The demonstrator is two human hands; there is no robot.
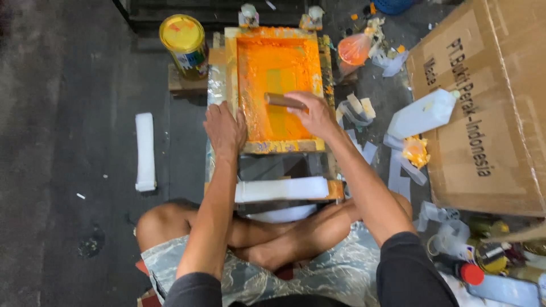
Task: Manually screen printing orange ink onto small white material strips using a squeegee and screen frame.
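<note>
Squeegee in right hand

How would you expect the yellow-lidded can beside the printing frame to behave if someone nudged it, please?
The can stands upright on a small wooden block, so a sideways push could tip it off the edge. Being round, it would probably roll once down. Its smooth, glossy wall may be slippery for paint-stained fingers.

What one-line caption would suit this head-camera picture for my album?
Seated cross-legged, a person steadies an orange-inked wooden printing frame with the left hand while the right hand grips a brown wooden squeegee handle.
</note>
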